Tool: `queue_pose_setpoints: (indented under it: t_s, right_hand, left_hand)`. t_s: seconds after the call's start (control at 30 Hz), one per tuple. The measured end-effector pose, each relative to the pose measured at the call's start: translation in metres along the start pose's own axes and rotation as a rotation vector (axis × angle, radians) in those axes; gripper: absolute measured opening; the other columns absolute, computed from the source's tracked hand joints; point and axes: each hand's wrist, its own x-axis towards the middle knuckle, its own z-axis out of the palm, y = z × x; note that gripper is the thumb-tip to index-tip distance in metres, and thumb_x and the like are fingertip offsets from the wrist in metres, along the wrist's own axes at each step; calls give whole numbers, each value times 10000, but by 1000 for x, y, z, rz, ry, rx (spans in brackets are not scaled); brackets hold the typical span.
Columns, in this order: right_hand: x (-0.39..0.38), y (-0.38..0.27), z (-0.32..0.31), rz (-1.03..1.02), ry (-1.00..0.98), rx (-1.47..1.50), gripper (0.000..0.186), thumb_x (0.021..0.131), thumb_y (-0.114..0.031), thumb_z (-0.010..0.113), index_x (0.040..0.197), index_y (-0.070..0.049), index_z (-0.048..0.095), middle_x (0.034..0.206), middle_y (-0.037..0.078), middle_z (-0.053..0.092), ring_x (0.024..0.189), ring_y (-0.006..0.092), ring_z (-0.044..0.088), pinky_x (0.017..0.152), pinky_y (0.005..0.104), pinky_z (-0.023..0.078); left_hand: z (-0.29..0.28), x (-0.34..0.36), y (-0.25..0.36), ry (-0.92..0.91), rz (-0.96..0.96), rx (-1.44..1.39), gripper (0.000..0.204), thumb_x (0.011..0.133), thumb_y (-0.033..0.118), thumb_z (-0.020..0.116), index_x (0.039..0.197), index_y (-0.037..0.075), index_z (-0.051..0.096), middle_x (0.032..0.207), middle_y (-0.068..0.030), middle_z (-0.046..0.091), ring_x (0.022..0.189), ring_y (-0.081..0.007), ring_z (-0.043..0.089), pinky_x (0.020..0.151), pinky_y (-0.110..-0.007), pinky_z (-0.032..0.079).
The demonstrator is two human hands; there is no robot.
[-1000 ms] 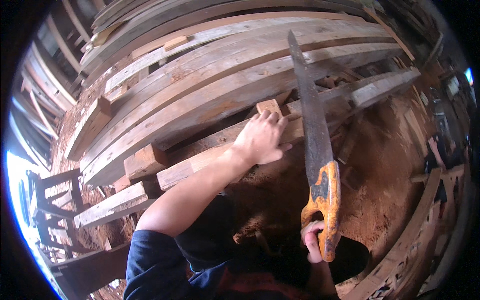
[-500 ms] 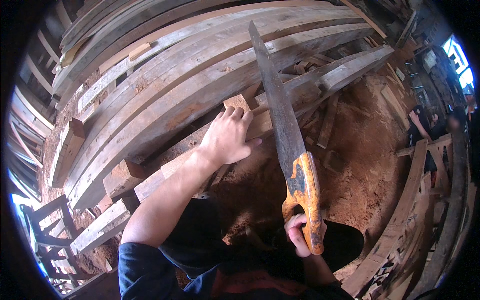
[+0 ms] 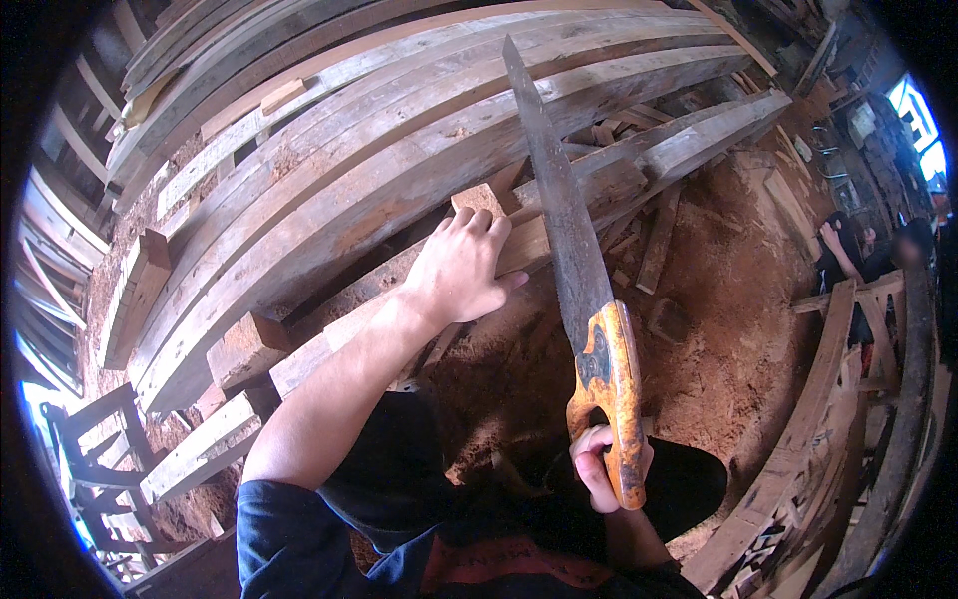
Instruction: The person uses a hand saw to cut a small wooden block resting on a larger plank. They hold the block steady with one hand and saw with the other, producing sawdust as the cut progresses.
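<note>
2 bare hands, 1 saw (image 3: 564, 210), 1 small block (image 3: 473, 199), more than 4 long beams (image 3: 399, 180) and at least 1 other person (image 3: 841, 250) are in view. The saw slants up and away from the right hand (image 3: 596, 469), whose fingers wrap closed around its chipped yellow-orange handle, its tapering dark blade crossing above the timber (image 3: 529, 245) where the left hand (image 3: 457, 262) rests beside the block, fingers bent and thumb apart, though I cannot tell whether it clasps anything. Reddish-brown, crumbly ground (image 3: 718, 280) lies below, with stacked wood around and a bright window (image 3: 918, 135) at far right.
</note>
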Motion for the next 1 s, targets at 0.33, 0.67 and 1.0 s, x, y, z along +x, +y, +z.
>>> queue_pose_setpoints:
  t_s: [0.33,0.67,1.0]
  right_hand:
    - [1,-17,12,0,68,-109,127,769,-64,712,763,-42,587,621,59,607,532,181,591,546,287,473]
    - [9,-29,21,-143,46,-214,148,783,-55,719,743,-46,577,593,48,568,494,147,556,478,271,434]
    - [8,-29,22,-109,29,-200,157,775,-43,727,734,-41,575,599,55,573,486,158,553,476,274,430]
  left_hand:
    - [0,-1,-1,14,13,3,617,769,411,718,1149,-49,559,1024,-208,598,1006,-372,563,914,-440,462]
    - [-2,-2,1,6,1,-6,597,769,408,716,1126,-46,564,1026,-208,597,1002,-376,568,914,-444,464]
    - [0,-2,-1,10,5,0,578,768,393,719,1117,-42,567,1015,-206,596,997,-372,568,901,-443,467]
